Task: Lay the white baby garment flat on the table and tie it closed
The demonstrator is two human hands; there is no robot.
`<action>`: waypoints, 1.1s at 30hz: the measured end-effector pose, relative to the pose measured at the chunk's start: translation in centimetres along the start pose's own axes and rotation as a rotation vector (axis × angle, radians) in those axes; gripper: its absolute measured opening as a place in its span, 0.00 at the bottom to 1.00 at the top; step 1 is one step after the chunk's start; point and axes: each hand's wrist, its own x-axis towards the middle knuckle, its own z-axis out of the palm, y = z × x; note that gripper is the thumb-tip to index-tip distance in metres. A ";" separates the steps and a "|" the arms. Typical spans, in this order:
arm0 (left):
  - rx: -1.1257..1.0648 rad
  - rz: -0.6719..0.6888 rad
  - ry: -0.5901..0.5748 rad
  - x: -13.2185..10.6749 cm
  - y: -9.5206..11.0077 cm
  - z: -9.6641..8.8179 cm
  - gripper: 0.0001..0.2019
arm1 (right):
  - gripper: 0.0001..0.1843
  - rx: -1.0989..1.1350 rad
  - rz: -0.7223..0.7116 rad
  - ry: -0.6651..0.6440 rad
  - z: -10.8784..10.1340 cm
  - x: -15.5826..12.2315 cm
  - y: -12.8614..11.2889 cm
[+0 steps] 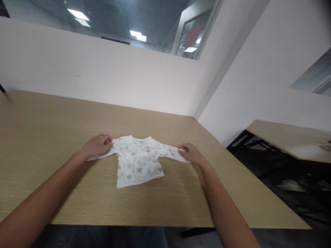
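A small white baby shirt (139, 160) with a print of little green, pink and dark figures lies on the wooden table, its neckline pointing away from me. Both long sleeves are spread out sideways, and the body has soft wrinkles, with the lower hem slightly askew. On the left sleeve, my left hand (98, 145) is closed, its curled fingers gripping the cloth and covering part of it. My right hand (191, 152) pinches the other sleeve close to its cuff, with fingertips together on the fabric.
The light wood table (77, 196) meets a white wall (116, 72) at the back, below a window (116, 20). Off to the right, past the table's edge, stands another table (289, 139), with part of a person's hand (326, 146) at the frame's edge.
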 end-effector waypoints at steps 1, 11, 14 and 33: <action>0.015 -0.004 -0.026 -0.1 0.2 0.2 0.21 | 0.16 -0.028 -0.002 -0.018 0.3 0.1 0.2; 0.102 -0.002 -0.050 -0.2 0.6 1.8 0.27 | 0.13 -0.043 0.101 0.059 1.2 0.7 -0.4; 0.104 -0.029 -0.035 -0.4 1.2 2.2 0.27 | 0.23 0.145 0.069 -0.015 1.4 -0.1 -2.4; -0.168 0.322 0.274 0.6 0.7 2.1 0.21 | 0.29 -0.041 -0.211 0.097 4.7 2.3 0.4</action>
